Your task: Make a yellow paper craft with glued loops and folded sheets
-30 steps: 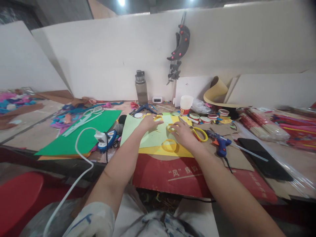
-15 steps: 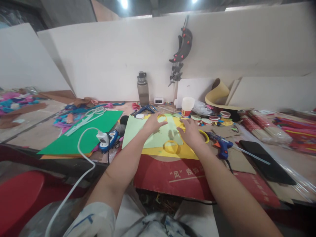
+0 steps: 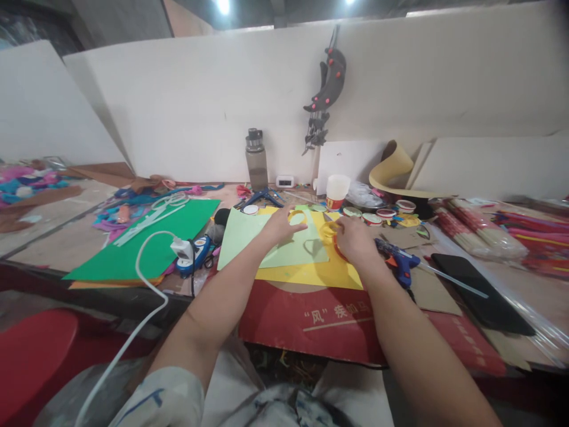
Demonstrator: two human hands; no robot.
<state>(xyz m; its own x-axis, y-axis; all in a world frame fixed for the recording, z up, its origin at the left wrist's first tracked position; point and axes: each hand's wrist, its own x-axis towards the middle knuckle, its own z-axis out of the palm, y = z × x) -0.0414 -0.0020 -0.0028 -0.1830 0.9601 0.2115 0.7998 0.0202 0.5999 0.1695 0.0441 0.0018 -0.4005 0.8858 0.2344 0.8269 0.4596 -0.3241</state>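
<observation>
My left hand (image 3: 281, 226) is curled around a thin yellow ring (image 3: 297, 217), thumb on the near side. At the fingertips of my right hand (image 3: 357, 240) is a small yellow looped piece (image 3: 329, 229); its exact kind is unclear. Both hands are over a pale green sheet (image 3: 242, 240), which lies on a yellow sheet (image 3: 311, 275). A ring-like shadow falls on the green sheet between the hands. Beneath the sheets is a red printed board (image 3: 306, 326).
A blue glue gun (image 3: 402, 265) and a black phone (image 3: 482, 290) lie to the right. On the left are green sheets (image 3: 146, 255) and a blue power strip (image 3: 194, 261) with a white plug. Behind stand a bottle (image 3: 256, 163), a paper cup (image 3: 338, 191) and several small tubs.
My right hand has closed in and turned, with a yellow loop now at its fingertips. The yellow ring that showed low on the sheets is gone from that spot. My left hand shifted slightly right.
</observation>
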